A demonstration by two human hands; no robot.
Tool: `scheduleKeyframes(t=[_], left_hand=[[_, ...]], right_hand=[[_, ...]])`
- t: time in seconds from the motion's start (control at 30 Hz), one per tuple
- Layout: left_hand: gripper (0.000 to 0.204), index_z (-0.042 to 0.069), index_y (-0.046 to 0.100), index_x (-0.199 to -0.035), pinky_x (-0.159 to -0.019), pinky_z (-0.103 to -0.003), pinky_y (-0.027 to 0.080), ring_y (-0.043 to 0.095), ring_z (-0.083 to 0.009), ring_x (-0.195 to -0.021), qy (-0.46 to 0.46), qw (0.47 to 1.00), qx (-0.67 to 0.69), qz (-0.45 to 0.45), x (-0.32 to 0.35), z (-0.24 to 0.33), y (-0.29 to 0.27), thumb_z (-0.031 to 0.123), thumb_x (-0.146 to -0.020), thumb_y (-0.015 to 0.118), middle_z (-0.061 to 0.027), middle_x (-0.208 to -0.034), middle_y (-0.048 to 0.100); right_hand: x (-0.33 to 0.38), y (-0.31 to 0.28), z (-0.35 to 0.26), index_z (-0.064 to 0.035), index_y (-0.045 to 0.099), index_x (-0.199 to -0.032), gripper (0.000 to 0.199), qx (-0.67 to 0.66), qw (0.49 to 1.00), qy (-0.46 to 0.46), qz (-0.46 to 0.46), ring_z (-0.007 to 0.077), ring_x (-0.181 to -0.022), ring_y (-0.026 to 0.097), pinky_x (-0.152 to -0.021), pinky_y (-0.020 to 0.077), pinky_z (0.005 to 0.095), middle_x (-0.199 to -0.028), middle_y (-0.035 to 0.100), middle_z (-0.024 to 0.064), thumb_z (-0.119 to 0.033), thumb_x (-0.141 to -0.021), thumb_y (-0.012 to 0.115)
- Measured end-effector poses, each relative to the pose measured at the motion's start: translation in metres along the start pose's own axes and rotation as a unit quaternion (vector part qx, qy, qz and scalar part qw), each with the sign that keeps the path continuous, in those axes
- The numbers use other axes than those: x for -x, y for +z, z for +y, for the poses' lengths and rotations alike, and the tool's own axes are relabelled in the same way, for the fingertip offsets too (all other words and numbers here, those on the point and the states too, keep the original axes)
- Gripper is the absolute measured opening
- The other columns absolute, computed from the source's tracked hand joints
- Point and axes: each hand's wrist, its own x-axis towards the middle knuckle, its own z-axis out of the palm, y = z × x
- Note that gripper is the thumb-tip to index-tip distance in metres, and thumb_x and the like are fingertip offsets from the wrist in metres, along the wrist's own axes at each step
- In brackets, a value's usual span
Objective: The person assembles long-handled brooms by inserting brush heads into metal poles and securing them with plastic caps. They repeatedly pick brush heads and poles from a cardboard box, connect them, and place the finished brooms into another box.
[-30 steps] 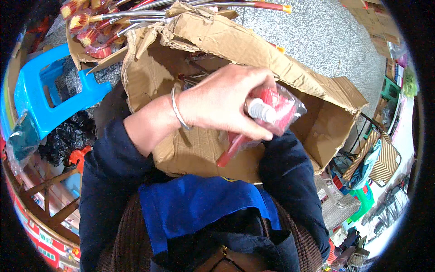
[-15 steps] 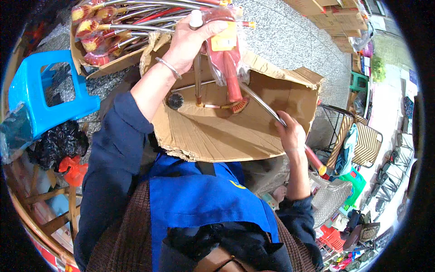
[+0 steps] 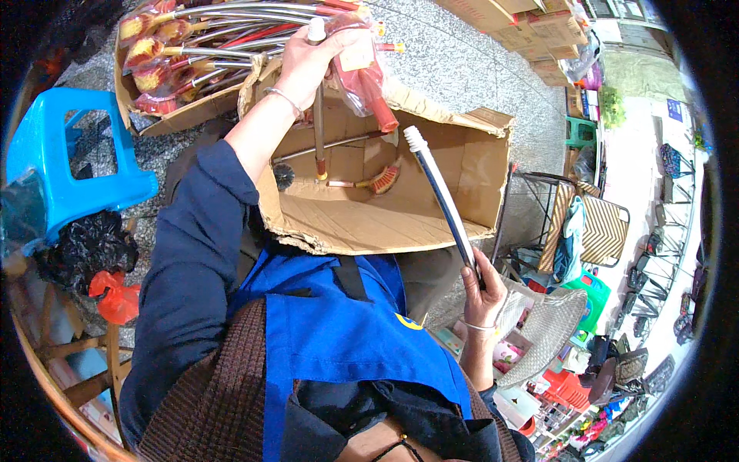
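Observation:
My left hand is closed on a red part in a clear plastic bag. A red tube-shaped socket sticks out of it toward me. The same hand also grips a brown-looking pole whose white screw tip rises above the fist. In my right hand is a shiny metal pole, held with fingers wrapped round its lower part. Its white threaded end points up, apart from the red socket. The pole's lower end is hidden.
An open cardboard box before me holds a red-bristled brush, a dark round brush and a thin rod. Another box of bagged brushes stands at upper left. A blue stool is on the left; a folding chair on the right.
My right hand has drawn nearer to me, and its pole has swung more upright. The white threaded end, out of sight before behind the red socket, is now free of it and visible.

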Motion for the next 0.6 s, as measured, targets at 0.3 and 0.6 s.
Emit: scheduleKeyframes(t=[0.3,0.6], left_hand=[[0.03,0.009,0.062,-0.102,-0.054,-0.02,0.043,0.059,-0.0049,-0.07,-0.005,1.0,-0.004,0.007,0.003,0.0,-0.003,0.023,-0.079,0.077,0.0036,-0.086,0.064],[0.041,0.002,0.06,-0.106,-0.072,-0.026,0.053,0.063,-0.0109,-0.082,0.042,0.999,0.032,0.007,0.001,-0.008,-0.004,0.019,-0.075,0.08,-0.0046,-0.094,0.067]], right_hand=[[0.007,0.012,-0.008,-0.0023,0.064,-0.114,0.034,-0.005,0.999,-0.031,0.013,0.0199,-0.083,0.064,-0.077,0.049,0.0303,-0.091,0.067,0.0118,-0.007,-0.081,0.071],[0.011,0.014,-0.019,-0.0027,0.065,-0.115,0.037,0.074,0.996,-0.038,0.041,0.0215,-0.078,0.061,-0.073,0.0492,0.0299,-0.087,0.062,0.0111,-0.004,-0.078,0.071]])
